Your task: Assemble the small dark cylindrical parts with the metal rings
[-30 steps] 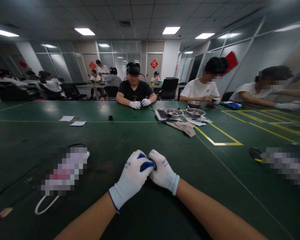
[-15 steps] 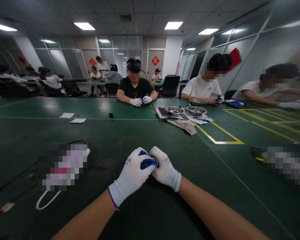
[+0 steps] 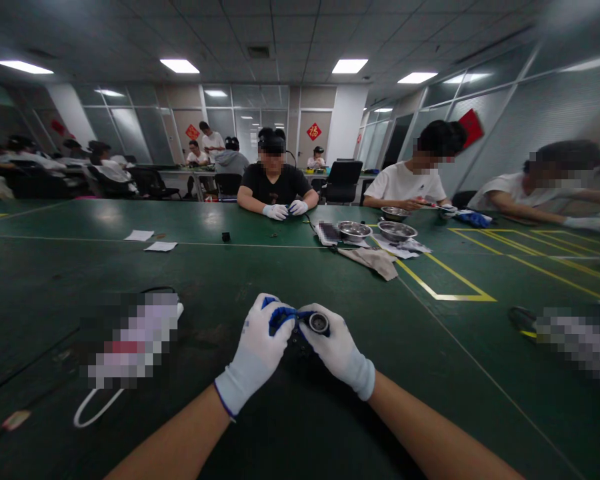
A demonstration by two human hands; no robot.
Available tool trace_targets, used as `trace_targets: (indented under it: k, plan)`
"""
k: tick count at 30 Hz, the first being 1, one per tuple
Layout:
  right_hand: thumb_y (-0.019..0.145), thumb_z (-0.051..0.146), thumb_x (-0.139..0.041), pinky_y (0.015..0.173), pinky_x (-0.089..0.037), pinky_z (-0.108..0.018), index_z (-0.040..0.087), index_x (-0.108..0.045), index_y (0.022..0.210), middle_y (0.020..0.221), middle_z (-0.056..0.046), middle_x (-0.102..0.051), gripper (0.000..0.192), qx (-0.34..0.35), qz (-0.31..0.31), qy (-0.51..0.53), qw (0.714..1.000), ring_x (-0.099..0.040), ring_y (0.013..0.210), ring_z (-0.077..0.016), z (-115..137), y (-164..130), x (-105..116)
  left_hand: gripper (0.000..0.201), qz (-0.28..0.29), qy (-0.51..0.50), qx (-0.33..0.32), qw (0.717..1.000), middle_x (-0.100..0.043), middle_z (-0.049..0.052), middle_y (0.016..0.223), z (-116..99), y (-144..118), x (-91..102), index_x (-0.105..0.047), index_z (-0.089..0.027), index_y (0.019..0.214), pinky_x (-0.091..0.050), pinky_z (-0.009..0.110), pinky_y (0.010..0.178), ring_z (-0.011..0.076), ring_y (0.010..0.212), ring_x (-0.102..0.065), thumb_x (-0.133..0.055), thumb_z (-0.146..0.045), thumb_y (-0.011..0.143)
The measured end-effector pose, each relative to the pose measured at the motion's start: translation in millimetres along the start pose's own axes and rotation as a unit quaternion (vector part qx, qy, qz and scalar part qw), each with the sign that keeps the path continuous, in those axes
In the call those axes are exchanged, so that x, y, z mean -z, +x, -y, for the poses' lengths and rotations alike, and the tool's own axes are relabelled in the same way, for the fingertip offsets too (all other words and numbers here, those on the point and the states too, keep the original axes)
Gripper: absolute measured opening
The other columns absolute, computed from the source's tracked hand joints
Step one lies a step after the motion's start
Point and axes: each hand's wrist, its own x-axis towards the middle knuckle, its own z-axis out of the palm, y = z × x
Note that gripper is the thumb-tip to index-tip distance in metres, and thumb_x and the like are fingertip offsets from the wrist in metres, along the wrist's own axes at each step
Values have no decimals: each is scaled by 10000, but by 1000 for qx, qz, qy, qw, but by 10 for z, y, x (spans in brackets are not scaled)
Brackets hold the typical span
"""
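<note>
In the head view both my hands wear white gloves with blue palms and meet just above the green table [image 3: 215, 400]. My right hand [image 3: 337, 343] is closed around a dark cylindrical part [image 3: 319, 323], whose round end with a pale ring faces me. Fingers of my left hand [image 3: 267, 333] are bent and pressed against a small black part [image 3: 299, 340] between the hands. Most of that part is hidden by the gloves, and I cannot tell whether the two parts are joined.
A blurred-out pale pouch with a white loop [image 3: 97, 407] lies to the left. Across the table are metal bowls [image 3: 397, 231], a beige cloth [image 3: 375, 262], papers [image 3: 161, 247] and a small black block [image 3: 225, 237]. Co-workers sit opposite, one in a black shirt [image 3: 275, 187].
My hands have drawn slightly apart. The cylindrical part has turned, so its ringed end now shows in my right hand. The view has tilted up a little.
</note>
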Motion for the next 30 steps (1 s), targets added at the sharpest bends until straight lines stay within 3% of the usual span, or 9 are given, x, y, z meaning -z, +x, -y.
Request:
trace_targets:
  k: [8,16,22,30]
  plan:
    - [885,475,-706,753,-552,-356,188,-737,884,858,-61,-750,288,-32,-7,31,999,-683,798,-221,-28,29,33,91,-13,106,-89,990,-651,68,1013,6,-52,-27,-727,-202,923,-586,403,851,234,945,-659,-653,-161,889]
    - [782,587,-784,724,-529,-350,176,-719,787,770,-48,-713,416,-108,-39,97,989,-642,751,-211,-97,64,29,214,-19,155,-119,981,-667,83,1079,31,-67,-27,-768,-224,1064,-583,445,890,264,1002,-648,-697,-180,868]
    - [720,652,-822,701,-500,-326,174,-688,760,732,-18,-666,499,-159,44,183,969,-609,710,-176,-2,84,90,154,-1,111,-105,988,-682,68,1057,41,-46,22,-787,-232,1002,-591,425,895,248,1000,-659,-713,-187,874]
    - [703,644,-844,722,-514,-330,179,-693,787,752,-15,-667,497,-172,94,211,958,-622,723,-173,59,94,141,206,36,72,-103,991,-692,57,1065,51,-27,75,-793,-247,1021,-589,418,914,237,1015,-662,-737,-153,846]
